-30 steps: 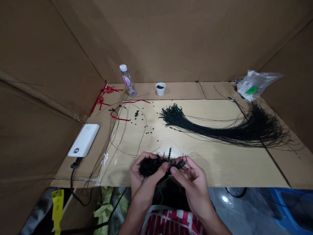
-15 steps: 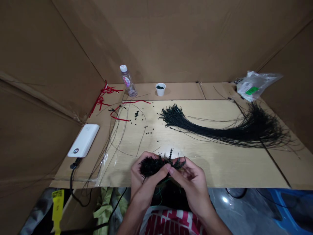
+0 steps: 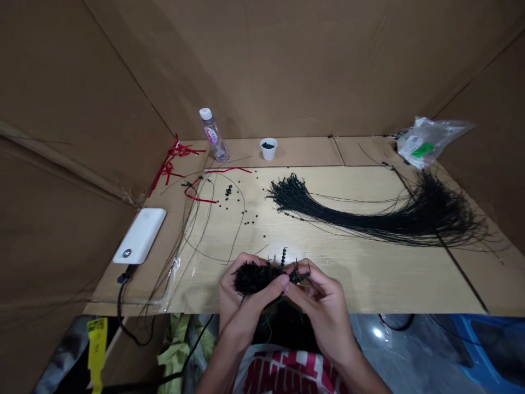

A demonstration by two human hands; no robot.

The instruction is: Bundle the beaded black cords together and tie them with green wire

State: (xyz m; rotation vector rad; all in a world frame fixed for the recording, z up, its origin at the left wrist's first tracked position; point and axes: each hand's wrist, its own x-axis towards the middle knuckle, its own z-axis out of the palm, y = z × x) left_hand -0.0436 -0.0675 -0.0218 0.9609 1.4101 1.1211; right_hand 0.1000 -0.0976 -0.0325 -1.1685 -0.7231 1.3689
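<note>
A dense bundle of dark beaded strands [image 3: 252,278] is held close to the table's front edge. My left hand [image 3: 241,293] wraps round its thick left part, thumb pressed toward the middle. My right hand [image 3: 322,290] pinches the beaded ends on the right side, its thumb tip meeting the left thumb. One short beaded end [image 3: 283,256] sticks up between the hands. Fine green thread [image 3: 267,322] hangs below them. Beyond the hands lies a long bundle of dark strands [image 3: 353,219] with beaded tips at its left end.
Loose dark beads [image 3: 228,190] and red ribbon [image 3: 200,199] lie on the left half of the table. At the back stand a clear bottle [image 3: 215,137] and a white cup [image 3: 268,150] of beads. A power bank [image 3: 141,232] sits left, a plastic bag [image 3: 429,143] back right.
The upright beaded end has shifted slightly left, and my right fingers have moved a little at the bundle. Both hands keep their hold.
</note>
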